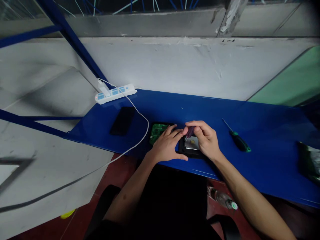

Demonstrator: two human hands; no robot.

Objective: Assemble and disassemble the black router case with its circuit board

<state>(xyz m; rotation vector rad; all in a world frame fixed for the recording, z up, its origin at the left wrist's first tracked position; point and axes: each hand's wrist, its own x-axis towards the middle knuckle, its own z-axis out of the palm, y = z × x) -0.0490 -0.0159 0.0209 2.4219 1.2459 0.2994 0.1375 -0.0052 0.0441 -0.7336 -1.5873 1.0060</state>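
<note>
A black casing (191, 153) with a silvery metal plate (192, 144) inside lies near the front edge of the blue table. My right hand (205, 138) pinches a small dark purple tool handle (190, 131) above that plate. Fingers spread, my left hand (168, 143) reaches from the green circuit board (157, 132) to the casing's left side. Its fingertips are close to the purple handle; whether they touch it is unclear. The board sits in a dark frame, partly covered by my left fingers.
A green-handled screwdriver (239, 141) lies to the right, and a dark flat object (122, 120) to the left. A white power strip (116, 93) trails a white cable across the table. A crinkled packet (310, 160) is far right; a bottle (222, 198) is below the front edge.
</note>
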